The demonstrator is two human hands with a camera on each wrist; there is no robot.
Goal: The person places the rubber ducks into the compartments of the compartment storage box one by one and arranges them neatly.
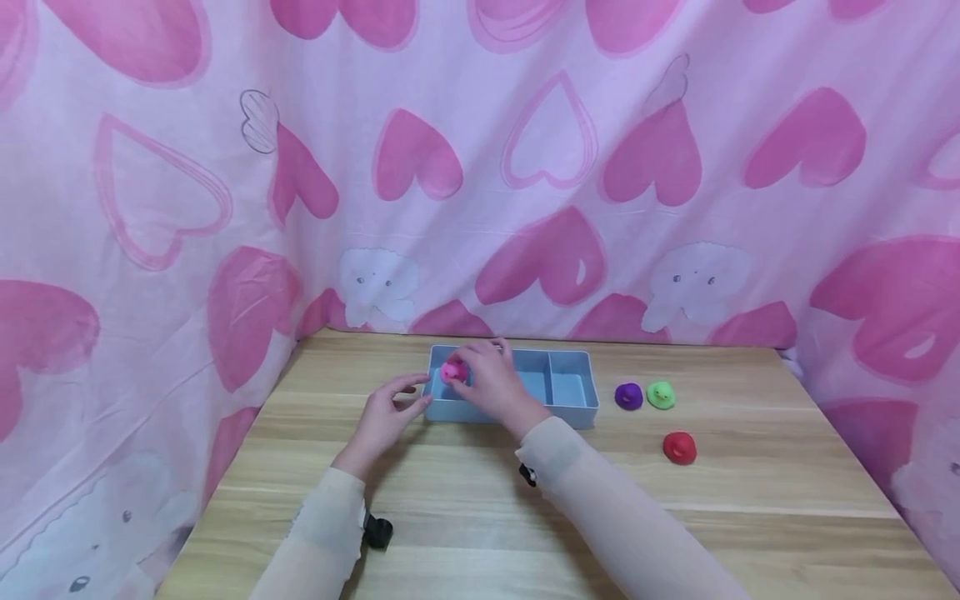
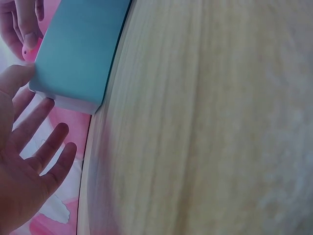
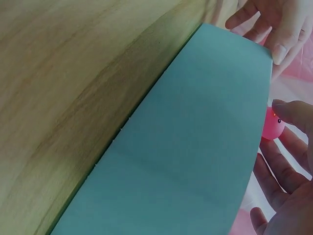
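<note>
A pink duck [image 1: 452,372] is pinched by the right hand [image 1: 491,383] over the left compartment of the blue-grey box [image 1: 573,414]. In the right wrist view the duck [image 3: 273,125] shows above the box's rim, between thumb and fingers of the right hand [image 3: 286,171]. The left hand [image 1: 386,419] is at the box's left end, fingers spread and relaxed. In the left wrist view the thumb and a fingertip of the left hand [image 2: 32,147] touch the box's end [image 2: 78,54].
On the wooden table [image 1: 465,517], right of the box, sit a purple duck [image 1: 628,397] and a green duck [image 1: 662,395], with a red one [image 1: 679,448] nearer the front. A pink curtain with hearts [image 1: 540,250] hangs behind and beside the table.
</note>
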